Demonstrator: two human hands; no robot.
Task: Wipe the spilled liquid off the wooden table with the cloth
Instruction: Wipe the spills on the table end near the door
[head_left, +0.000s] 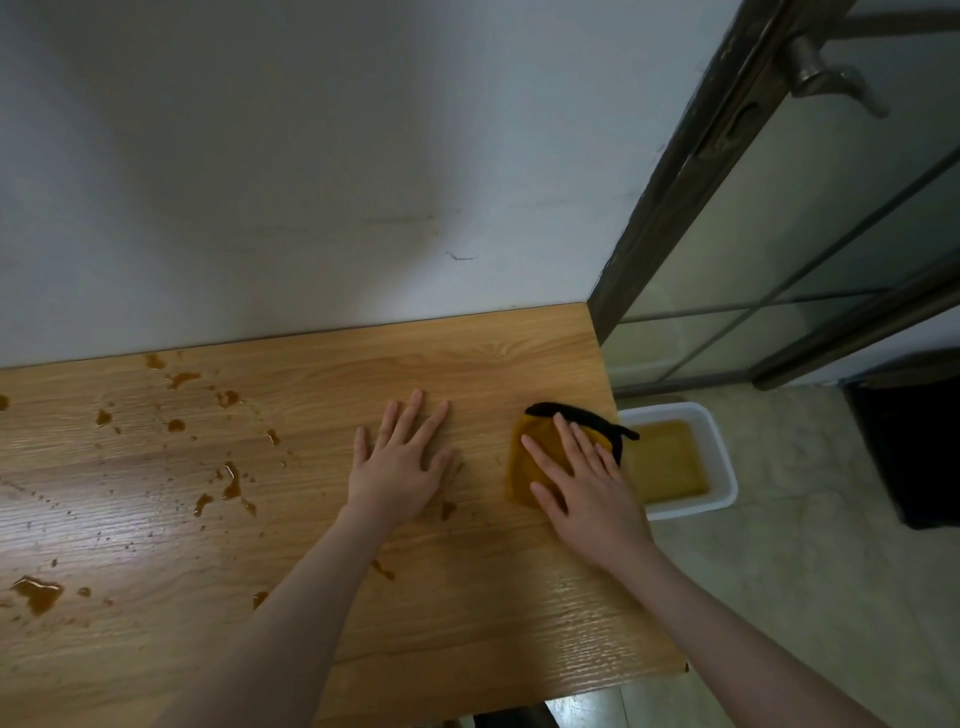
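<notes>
**Hand pressed flat on a cloth at the desk's right edge**

A mustard-yellow cloth with a black trim lies near the right edge of the wooden desk. The right hand rests on it, its grip open with fingers spread flat. The left hand lies just beside, palm down, fingers apart, holding nothing. Brown spilled liquid dots the desk's left half. A white tub of brownish liquid sits on the floor beside the desk.
</notes>
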